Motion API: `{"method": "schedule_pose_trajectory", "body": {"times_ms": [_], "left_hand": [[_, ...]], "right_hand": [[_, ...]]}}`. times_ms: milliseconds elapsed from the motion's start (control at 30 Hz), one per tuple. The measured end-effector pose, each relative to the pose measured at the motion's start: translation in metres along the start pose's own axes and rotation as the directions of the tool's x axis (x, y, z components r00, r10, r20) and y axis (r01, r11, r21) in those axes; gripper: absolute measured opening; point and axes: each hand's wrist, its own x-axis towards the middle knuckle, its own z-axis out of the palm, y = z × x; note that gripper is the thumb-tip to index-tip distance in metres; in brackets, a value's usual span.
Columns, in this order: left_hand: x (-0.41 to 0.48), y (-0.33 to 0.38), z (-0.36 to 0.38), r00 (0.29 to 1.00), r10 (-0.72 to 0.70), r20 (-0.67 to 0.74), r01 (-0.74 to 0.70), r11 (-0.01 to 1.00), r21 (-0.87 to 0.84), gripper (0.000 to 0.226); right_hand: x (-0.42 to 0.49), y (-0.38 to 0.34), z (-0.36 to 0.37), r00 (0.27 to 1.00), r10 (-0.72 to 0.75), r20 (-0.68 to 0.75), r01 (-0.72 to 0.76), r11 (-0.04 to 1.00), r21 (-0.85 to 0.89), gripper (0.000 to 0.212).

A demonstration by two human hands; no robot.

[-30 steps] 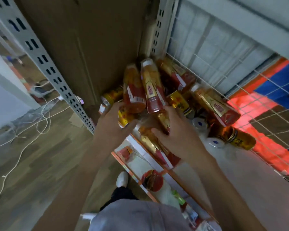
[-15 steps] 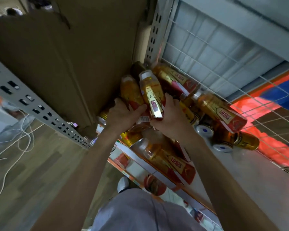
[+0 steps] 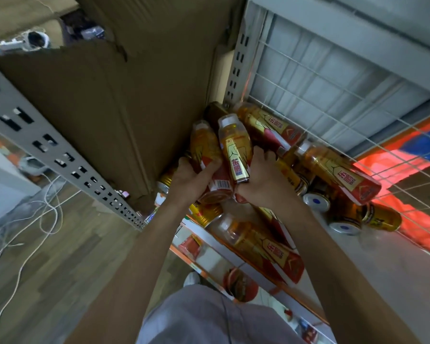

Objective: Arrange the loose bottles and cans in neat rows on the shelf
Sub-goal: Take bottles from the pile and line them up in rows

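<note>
moved deeper, left hand (image 3: 194, 180) and right hand (image 3: 261, 187), fingers (image 3: 258, 156) each gripping a bottle (image 3: 235, 150), grey shelf (image 3: 382, 256)

The red characters "东鹏" stand on the gold label of the middle bottle (image 3: 235, 155), which the right hand (image 3: 261, 184) grips. The same two characters show on the far bottle (image 3: 271, 126), the right bottle (image 3: 338, 173) and the near bottle (image 3: 263, 247). The left bottle (image 3: 205, 150), in the left hand (image 3: 191, 175), bears a barcode whose digits are too small to read. The print on the cans (image 3: 382, 220) is too blurred to read.
</note>
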Motion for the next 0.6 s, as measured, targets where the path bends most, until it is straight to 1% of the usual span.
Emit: {"method": "schedule_pose_trajectory", "body": {"times_ms": [100, 167, 267, 333, 400, 500, 567, 600], "left_hand": [[0.001, -0.001, 0.003, 1.0, -0.014, -0.023, 0.014, 1.0, -0.003, 0.077], [0.002, -0.001, 0.004, 1.0, -0.02, 0.001, 0.02, 1.0, -0.011, 0.08], [0.001, -0.002, 0.002, 0.998, -0.035, 0.049, 0.037, 0.999, -0.033, 0.095], [0.0, -0.001, 0.001, 0.997, -0.052, 0.058, 0.053, 0.998, -0.03, 0.108], [0.005, -0.004, 0.003, 0.996, -0.068, 0.052, 0.069, 0.998, -0.013, 0.115], [0.006, -0.003, 0.003, 0.995, -0.089, 0.05, 0.088, 0.996, 0.007, 0.112], [-0.001, 0.004, 0.002, 0.995, -0.094, 0.04, 0.095, 0.995, -0.016, 0.11], [-0.007, 0.008, 0.001, 0.996, -0.081, 0.039, 0.082, 0.996, -0.038, 0.104]], "right_hand": [[-0.001, 0.002, 0.0, 1.0, 0.006, -0.005, -0.006, 1.0, 0.015, 0.092], [-0.002, 0.005, -0.002, 1.0, -0.008, -0.003, 0.008, 1.0, 0.025, 0.097], [-0.003, 0.007, -0.007, 1.0, -0.011, 0.01, 0.011, 1.0, 0.021, 0.105], [-0.003, 0.007, -0.009, 1.0, -0.016, 0.02, 0.016, 1.0, 0.012, 0.103], [-0.003, 0.006, -0.009, 1.0, -0.015, 0.014, 0.016, 1.0, -0.004, 0.1], [-0.002, 0.004, -0.004, 1.0, -0.011, -0.024, 0.01, 0.999, -0.047, 0.097], [-0.001, 0.003, -0.002, 0.998, -0.001, -0.056, -0.002, 0.998, -0.06, 0.093], [-0.001, 0.003, -0.001, 0.997, -0.002, -0.073, -0.003, 0.998, -0.058, 0.09]]}}
